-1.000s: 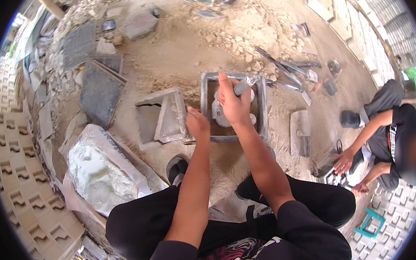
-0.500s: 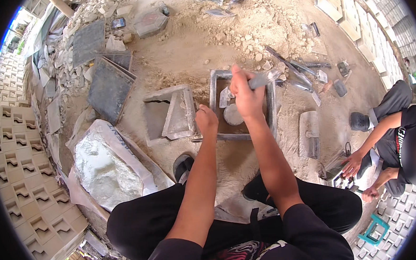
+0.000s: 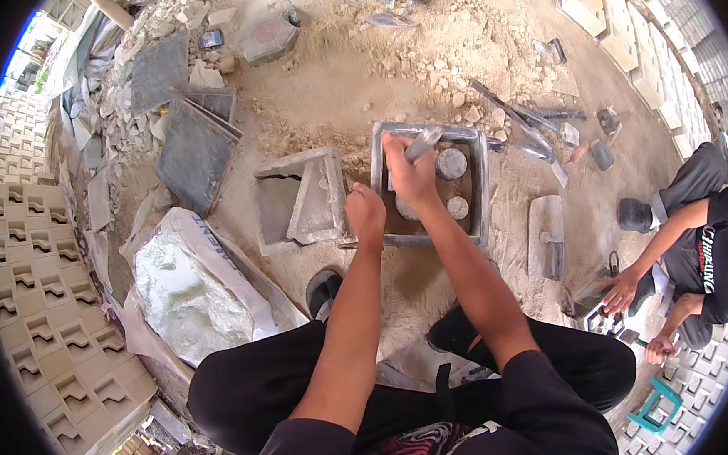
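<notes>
A dark rectangular box-like mould (image 3: 480,183) with a thick rim lies in front of me, with brown material on its floor. Several pale round discs are inside it, such as the large disc (image 3: 451,164) and the small disc (image 3: 457,208). My right hand (image 3: 411,174) is over the mould's left half, closed round a tool with a grey handle (image 3: 422,144); the hand hides its working end. Beside the mould's left wall, my left hand (image 3: 365,209) is closed in a fist; what it holds, if anything, is hidden. A grey cast frame (image 3: 297,161) with a slanting inner piece lies to the left.
An opened sack of white powder (image 3: 189,292) stands at left, below dark flat boards (image 3: 197,158). A float (image 3: 545,237) and metal bars (image 3: 511,118) lie right. Rubble and sand (image 3: 420,53) spread behind. At right a co-worker's hand (image 3: 622,289) works near the ground.
My right hand has moved left across the mould with the tool, and the discs on the right side now show. The left hand keeps its place by the mould's left wall.
</notes>
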The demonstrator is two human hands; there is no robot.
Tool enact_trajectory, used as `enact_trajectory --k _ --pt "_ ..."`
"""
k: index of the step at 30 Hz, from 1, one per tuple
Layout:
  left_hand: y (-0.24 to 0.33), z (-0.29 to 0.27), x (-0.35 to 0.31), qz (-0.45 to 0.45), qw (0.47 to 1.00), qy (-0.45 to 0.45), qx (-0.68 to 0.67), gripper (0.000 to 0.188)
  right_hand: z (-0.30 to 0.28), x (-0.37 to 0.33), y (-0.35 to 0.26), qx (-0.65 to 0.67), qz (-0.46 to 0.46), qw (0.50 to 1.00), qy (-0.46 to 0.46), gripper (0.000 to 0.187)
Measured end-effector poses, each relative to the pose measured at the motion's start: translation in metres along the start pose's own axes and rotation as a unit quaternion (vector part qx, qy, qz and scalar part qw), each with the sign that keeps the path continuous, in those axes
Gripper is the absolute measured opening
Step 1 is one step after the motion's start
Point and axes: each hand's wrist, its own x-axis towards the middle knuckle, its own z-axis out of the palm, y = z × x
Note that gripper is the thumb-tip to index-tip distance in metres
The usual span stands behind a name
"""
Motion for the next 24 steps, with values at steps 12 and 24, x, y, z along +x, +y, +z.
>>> enact_trajectory --k 12,24 --pt "0.001 0.006 0.000 -0.001 1.000 0.001 0.014 0.060 -0.010 0.022 0.019 -0.058 -0.056 0.997 0.017 0.046" --pt "0.000 0.006 0.004 -0.018 0.999 0.001 0.032 0.062 -0.008 0.070 0.009 -0.003 0.067 0.998 0.014 0.043"
